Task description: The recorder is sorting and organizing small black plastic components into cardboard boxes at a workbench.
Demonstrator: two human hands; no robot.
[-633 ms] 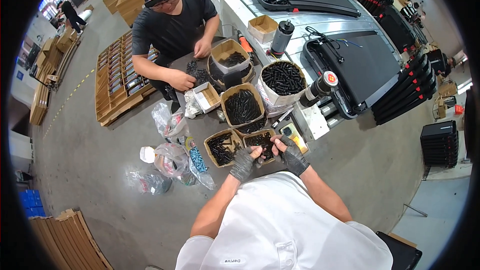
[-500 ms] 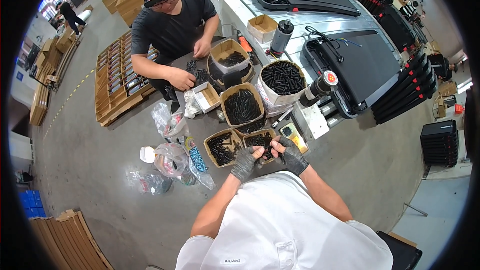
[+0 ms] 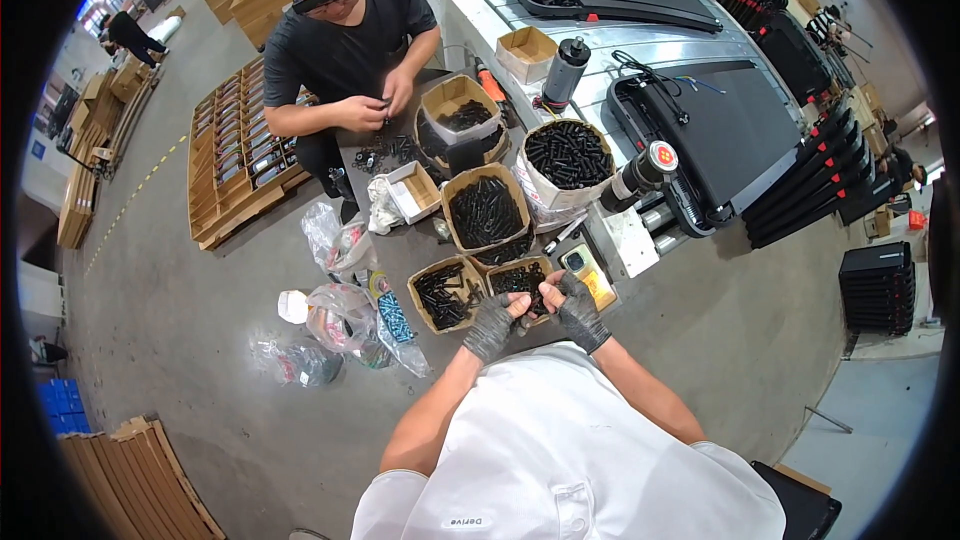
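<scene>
Both gloved hands, left hand (image 3: 492,325) and right hand (image 3: 579,310), still pinch small black parts over the box (image 3: 522,278), unmoved.

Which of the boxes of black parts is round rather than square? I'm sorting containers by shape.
The round container lined with a white bag, farthest right, beside the grey cylinder. The other boxes of black parts, like the tall square one to its left, are brown cardboard.

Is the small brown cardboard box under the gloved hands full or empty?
Partly full: the small brown cardboard box holds a heap of small black parts, its open top showing them below the rim.
</scene>
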